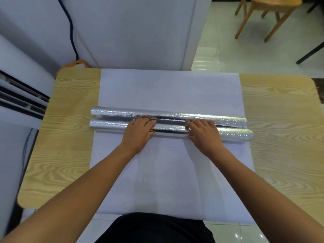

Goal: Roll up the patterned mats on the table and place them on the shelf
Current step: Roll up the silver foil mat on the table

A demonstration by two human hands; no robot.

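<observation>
Rolling in hand midway across the bench [70, 137], left grip [138, 130] and right grip [203, 132] both curled over the nearer silver mat roll [108, 124], just beside a second roll [112, 111]; next, probably, winding evenly across flat white mat [166, 181].

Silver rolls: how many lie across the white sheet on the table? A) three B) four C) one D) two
D: the far silver roll and the near silver roll lie side by side on the white sheet; the left hand and right hand hold the near one.
</observation>
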